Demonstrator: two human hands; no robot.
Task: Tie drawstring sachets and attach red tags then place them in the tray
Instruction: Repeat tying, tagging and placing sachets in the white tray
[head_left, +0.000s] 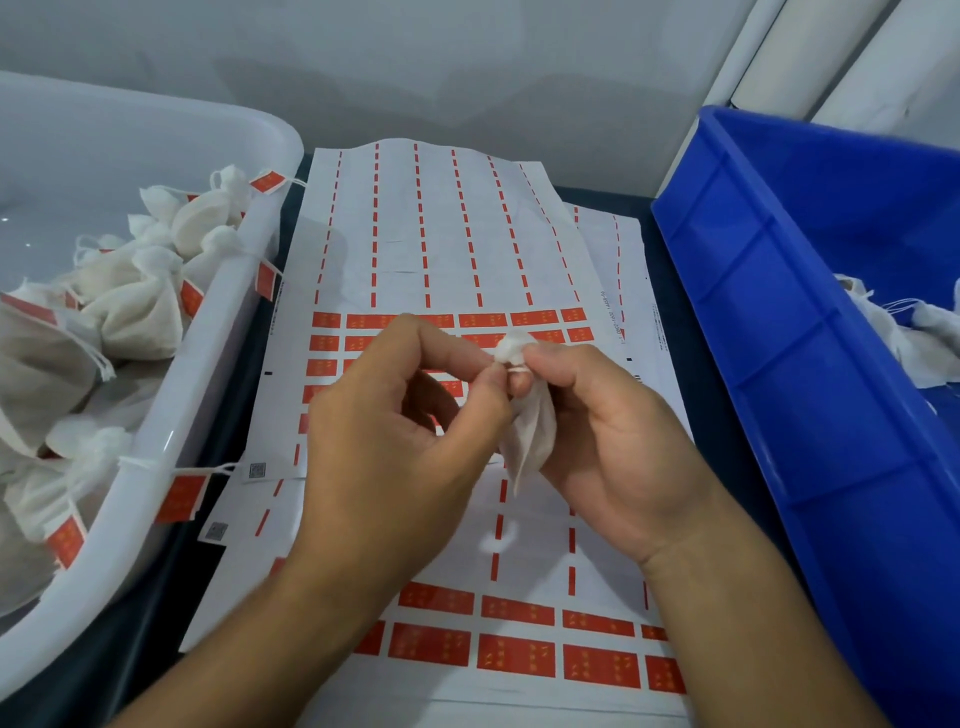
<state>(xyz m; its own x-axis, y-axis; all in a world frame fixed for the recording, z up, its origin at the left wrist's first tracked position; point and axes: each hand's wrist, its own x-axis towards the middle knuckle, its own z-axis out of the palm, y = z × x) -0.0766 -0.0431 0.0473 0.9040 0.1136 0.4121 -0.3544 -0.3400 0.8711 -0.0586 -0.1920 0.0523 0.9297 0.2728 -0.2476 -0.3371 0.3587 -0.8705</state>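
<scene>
Over the tag sheet, a sachet is pinched at its neck by both hands, left and right, apparently being tied; a red tag is needed next.

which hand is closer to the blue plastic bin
Right. The right hand holds the white sachet beside the blue plastic bin; the left hand is farther, nearer the translucent white tray.

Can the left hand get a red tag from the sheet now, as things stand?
Probably not yet: the left hand pinches the sachet with the right hand. The tag sheet lies uncovered just below.
</scene>
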